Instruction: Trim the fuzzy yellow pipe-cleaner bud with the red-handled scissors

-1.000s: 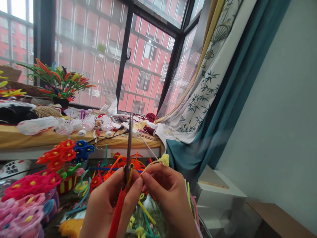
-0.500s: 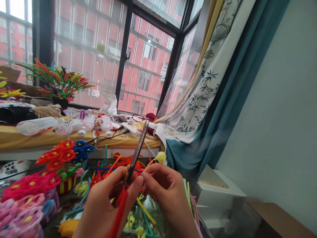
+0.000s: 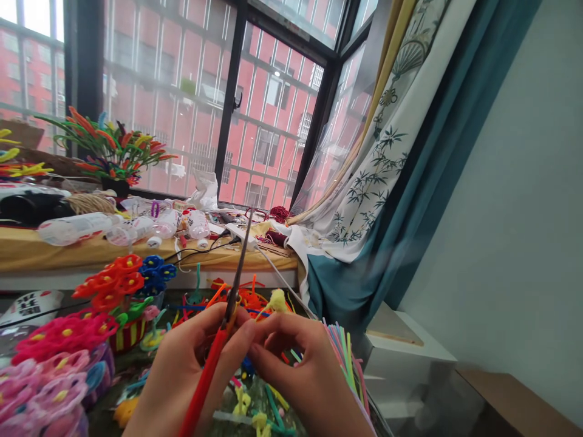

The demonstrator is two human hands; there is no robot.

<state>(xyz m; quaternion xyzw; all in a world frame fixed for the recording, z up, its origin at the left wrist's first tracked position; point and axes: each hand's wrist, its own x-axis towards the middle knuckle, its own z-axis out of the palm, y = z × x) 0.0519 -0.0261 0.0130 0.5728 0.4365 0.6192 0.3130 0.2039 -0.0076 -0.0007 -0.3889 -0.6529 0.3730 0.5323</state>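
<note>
The left hand point(image 3: 182, 370) grips red-handled scissors point(image 3: 217, 340), blades upright and clear of the fingers; the right hand point(image 3: 300, 364) pinches a yellow-tipped stem point(image 3: 277, 300) beside them, above the cluttered desk point(image 3: 136, 358)

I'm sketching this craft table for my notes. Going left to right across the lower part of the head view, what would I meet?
Pink flowers → red and blue flowers → left hand with the red-handled scissors → right hand → bundle of pastel stems → teal curtain.
</note>
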